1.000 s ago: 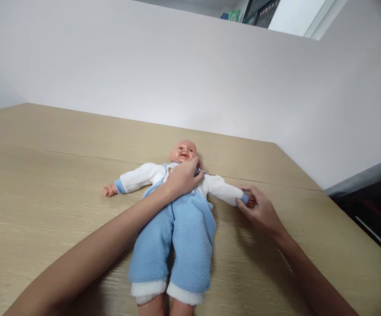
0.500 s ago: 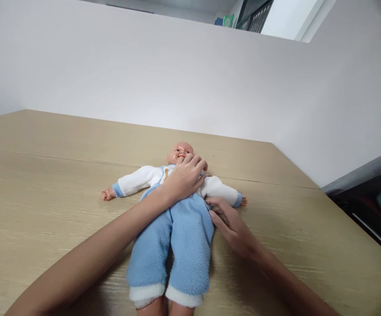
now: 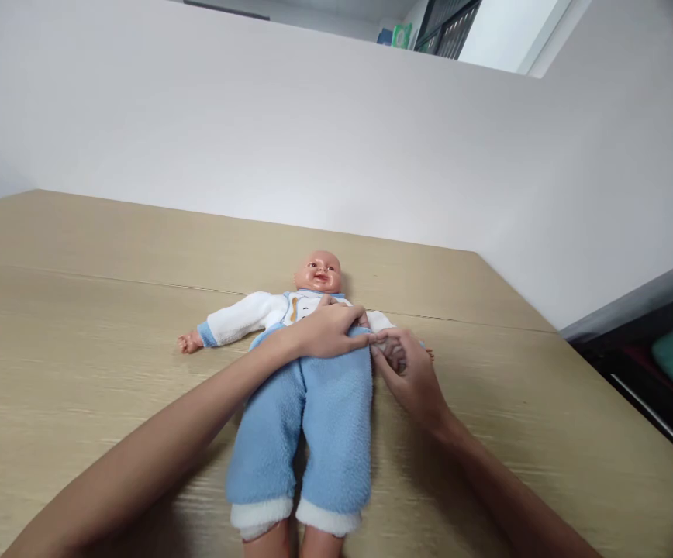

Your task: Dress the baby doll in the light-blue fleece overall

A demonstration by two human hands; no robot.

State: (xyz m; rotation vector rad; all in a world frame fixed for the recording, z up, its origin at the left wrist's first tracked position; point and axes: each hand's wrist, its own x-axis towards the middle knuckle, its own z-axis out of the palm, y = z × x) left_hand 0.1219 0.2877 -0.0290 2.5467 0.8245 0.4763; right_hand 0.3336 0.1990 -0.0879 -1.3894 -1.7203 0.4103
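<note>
Doll (image 3: pixel 316 380) on its back in the middle of the counter (image 3: pixel 109 325), head (image 3: pixel 322 271) at the far end, legs running out of view at the near edge. Just changed: right hand (image 3: pixel 409 368) was out at the doll's right-side cuff a second ago, then beside the hip – now it's in at the upper right corner of the blue trousers (image 3: pixel 336 434), fingertips meeting the left thumb there. Left hand (image 3: pixel 330 329) has slid down off the neck area too; it lies across the chest, fingers on the white top (image 3: pixel 240 316), thumb along the trousers' upper edge. So the work, as I judge it, has gone from the sleeve to the waist edge, both hands on one spot. The flap of blue cloth that flared out on the right side looks drawn in closer to the body. Right hand narrow, thumb and forefinger nearly together; left loosely curled, palm down – can't tell whether either really has cloth pinched, the fingers cover the spot. Doll's left arm is stretched out to the left, untouched; the other is mostly behind the right hand, only a bit of white sleeve (image 3: pixel 380 319) and some tiny fingers showing.
</note>
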